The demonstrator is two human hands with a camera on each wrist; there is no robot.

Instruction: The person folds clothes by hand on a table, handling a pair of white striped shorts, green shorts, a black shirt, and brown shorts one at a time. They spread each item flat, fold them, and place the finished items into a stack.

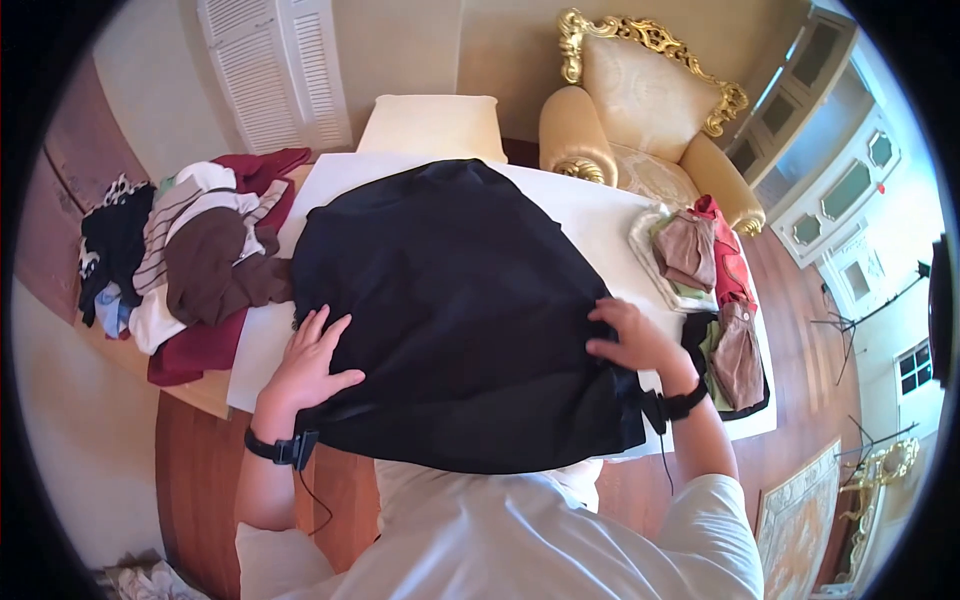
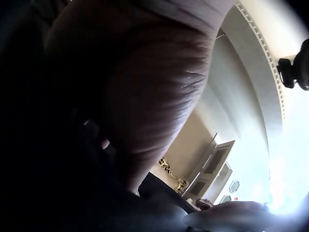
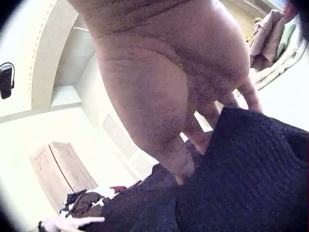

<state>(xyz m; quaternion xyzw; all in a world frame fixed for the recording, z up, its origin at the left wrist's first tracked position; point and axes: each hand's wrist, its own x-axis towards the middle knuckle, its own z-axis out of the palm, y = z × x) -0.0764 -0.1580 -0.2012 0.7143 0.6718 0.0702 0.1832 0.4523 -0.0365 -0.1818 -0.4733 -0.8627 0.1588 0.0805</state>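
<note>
A large black garment (image 1: 460, 300) lies spread over the white table, its near edge reaching the person's shirt front. At the garment's left edge the left hand (image 1: 315, 362) rests with fingers spread and thumb pointing inward. The right hand (image 1: 640, 338) lies at the right edge, fingers extended over the cloth. From the right wrist view, the right palm (image 3: 159, 92) hangs over dark fabric (image 3: 241, 169), with the fingertips down at it. The left wrist view is mostly dark, filled by the left palm (image 2: 154, 96).
A heap of mixed clothes (image 1: 205, 260) sits left of the garment. Folded clothes stand at right in a back pile (image 1: 690, 250) and a front pile (image 1: 735, 360). Beyond the white table (image 1: 570, 195) are a cream stool (image 1: 430, 120) and a gold-trimmed armchair (image 1: 650, 110).
</note>
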